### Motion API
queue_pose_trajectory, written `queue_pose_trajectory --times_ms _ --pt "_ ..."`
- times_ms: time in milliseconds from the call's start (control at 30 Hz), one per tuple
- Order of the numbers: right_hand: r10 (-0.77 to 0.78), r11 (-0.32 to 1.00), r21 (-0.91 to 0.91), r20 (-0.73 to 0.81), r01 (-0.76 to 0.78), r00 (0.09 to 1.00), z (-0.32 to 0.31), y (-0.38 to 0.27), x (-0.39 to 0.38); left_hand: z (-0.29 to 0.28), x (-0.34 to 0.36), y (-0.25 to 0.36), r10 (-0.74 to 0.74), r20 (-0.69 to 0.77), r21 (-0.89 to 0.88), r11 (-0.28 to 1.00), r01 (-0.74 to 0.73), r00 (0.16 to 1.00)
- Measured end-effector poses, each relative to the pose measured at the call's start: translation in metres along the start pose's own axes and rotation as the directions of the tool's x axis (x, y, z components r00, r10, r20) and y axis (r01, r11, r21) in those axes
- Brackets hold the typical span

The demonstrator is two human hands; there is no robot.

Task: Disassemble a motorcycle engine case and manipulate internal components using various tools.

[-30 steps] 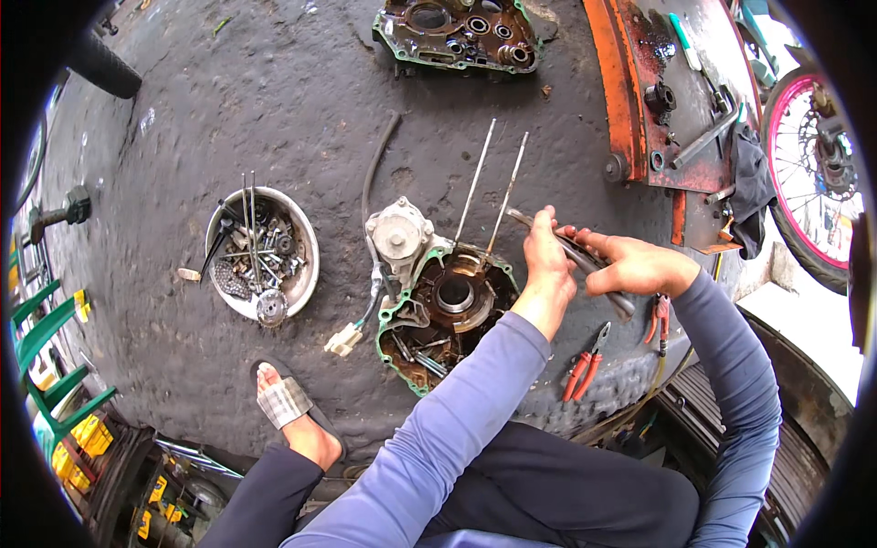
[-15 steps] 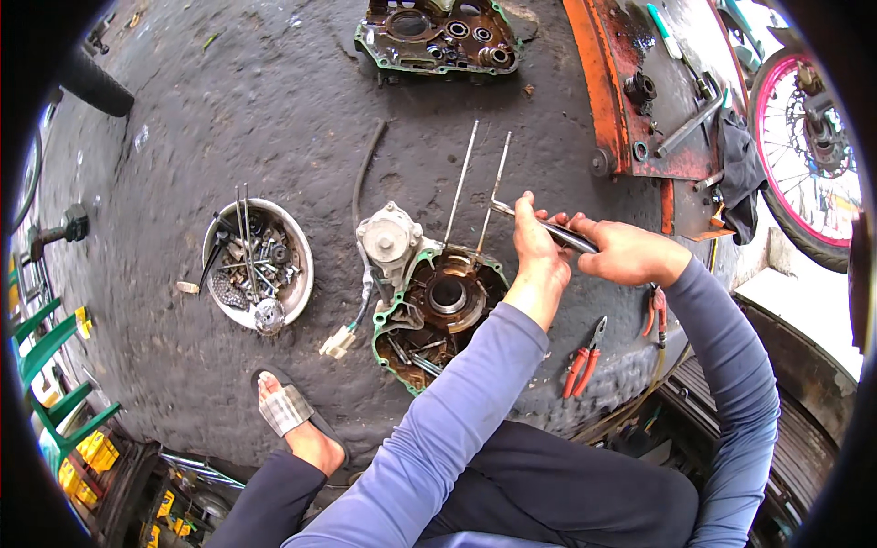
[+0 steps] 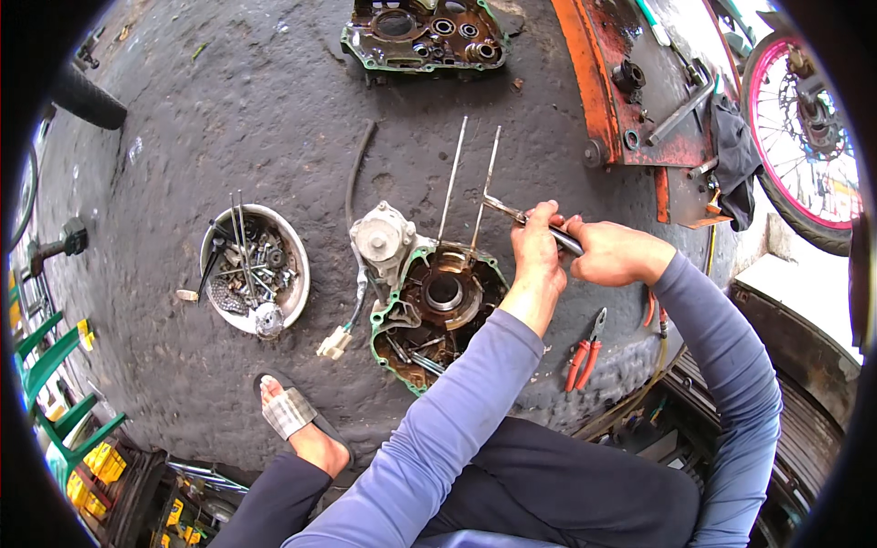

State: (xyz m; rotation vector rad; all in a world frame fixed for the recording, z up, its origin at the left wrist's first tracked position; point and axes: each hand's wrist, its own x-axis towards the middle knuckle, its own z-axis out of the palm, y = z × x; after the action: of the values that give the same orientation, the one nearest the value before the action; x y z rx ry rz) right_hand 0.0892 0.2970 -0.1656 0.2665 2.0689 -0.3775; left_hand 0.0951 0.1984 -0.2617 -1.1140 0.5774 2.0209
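My left hand and my right hand are closed round a long metal tool with a crosswise head. Its head is at the right of two long upright studs on an oily engine case with green gasket edges; whether it touches the stud I cannot tell. A silver round housing sits at the case's upper left, with a dark cable and a pale connector. Red-handled pliers lie below my hands.
A bowl of bolts and small parts is at the left. Another case half lies at the top. An orange metal plate with tools and a pink-rimmed wheel are at the right. My sandalled foot rests at the lower left.
The tool has swung from a steep slant to a flatter one, its head shifting up and left along the right stud. My hands and the surroundings sit slightly further left in view.
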Motion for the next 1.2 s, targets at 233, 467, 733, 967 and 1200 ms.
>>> queue_pose_trajectory --times_ms 233,467,733,967,1200 --pt "0.08 0.993 -0.102 0.198 -0.061 0.977 -0.027 -0.03 -0.003 0.008 -0.017 0.021 -0.066 0.024 -0.099 0.993 0.068 0.998" --pt "0.093 0.985 -0.162 0.201 -0.061 0.975 -0.038 -0.035 -0.004 0.015 -0.017 0.025 -0.074 0.021 -0.117 0.99 0.076 0.997" --pt "0.153 0.981 -0.151 0.197 -0.124 0.968 -0.052 -0.038 -0.003 0.025 -0.017 0.022 -0.043 -0.02 -0.137 0.99 0.04 0.999" --pt "0.103 0.994 -0.042 -0.027 -0.104 0.994 -0.029 -0.023 -0.01 0.028 -0.015 0.015 -0.032 -0.069 -0.149 0.989 0.022 0.997" --pt "0.089 0.993 -0.075 -0.036 -0.091 0.995 -0.024 -0.016 -0.008 0.028 -0.011 0.011 -0.042 -0.08 -0.181 0.983 0.026 0.996"
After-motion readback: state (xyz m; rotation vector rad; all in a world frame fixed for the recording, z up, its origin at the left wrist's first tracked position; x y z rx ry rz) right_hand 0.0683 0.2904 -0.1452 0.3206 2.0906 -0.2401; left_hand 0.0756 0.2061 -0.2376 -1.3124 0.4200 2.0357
